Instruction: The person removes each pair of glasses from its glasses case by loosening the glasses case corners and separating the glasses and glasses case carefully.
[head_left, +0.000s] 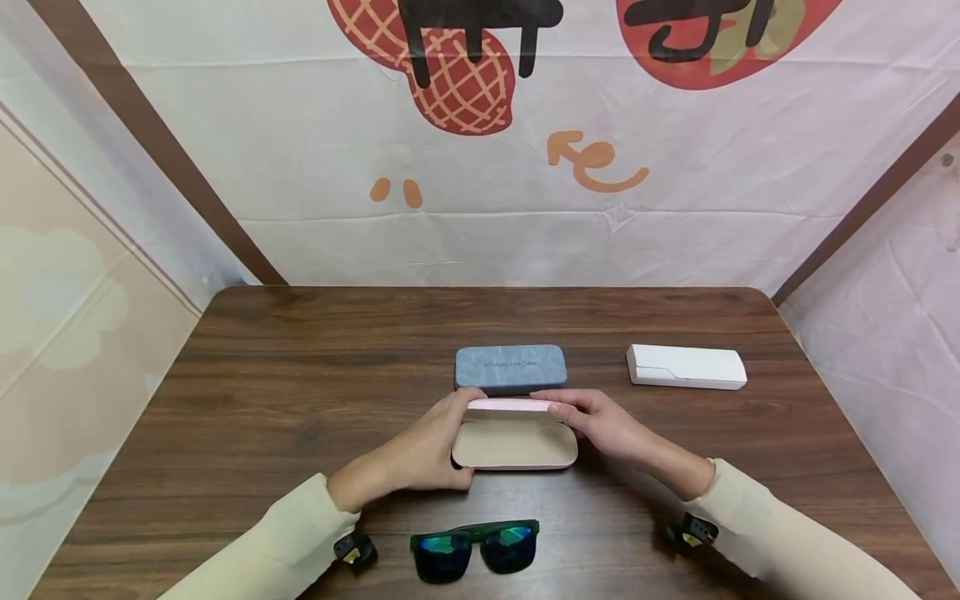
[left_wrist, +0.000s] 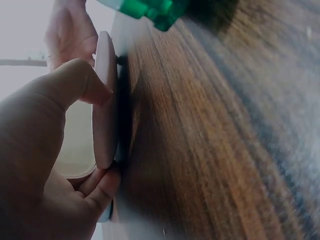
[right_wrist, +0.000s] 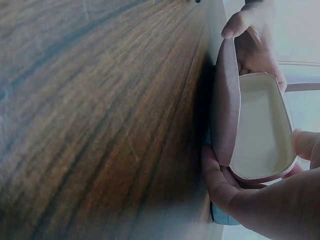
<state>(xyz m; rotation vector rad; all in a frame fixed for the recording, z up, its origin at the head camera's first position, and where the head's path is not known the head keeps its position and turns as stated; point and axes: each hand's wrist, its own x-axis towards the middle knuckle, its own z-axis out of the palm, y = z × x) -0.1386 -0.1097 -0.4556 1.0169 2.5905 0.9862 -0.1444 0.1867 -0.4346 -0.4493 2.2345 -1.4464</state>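
An opened glasses case (head_left: 514, 447) with a pink lid edge and cream lining lies at the middle of the table, its lid raised at the back. My left hand (head_left: 423, 450) grips its left end, the thumb on the front edge of the base. At the other end my right hand (head_left: 607, 427) holds the lid, thumb on its inner side. In the right wrist view the bare lining (right_wrist: 262, 125) shows between both hands. Nearer me rest green-framed sunglasses (head_left: 476, 550) with mirrored lenses, touched by neither hand.
Just behind the opened case lies a closed blue glasses case (head_left: 511, 367) with printed lettering. A white oblong case (head_left: 686, 367) sits at the back right. The dark wooden table (head_left: 315, 358) ends at a white printed cloth (head_left: 300, 167).
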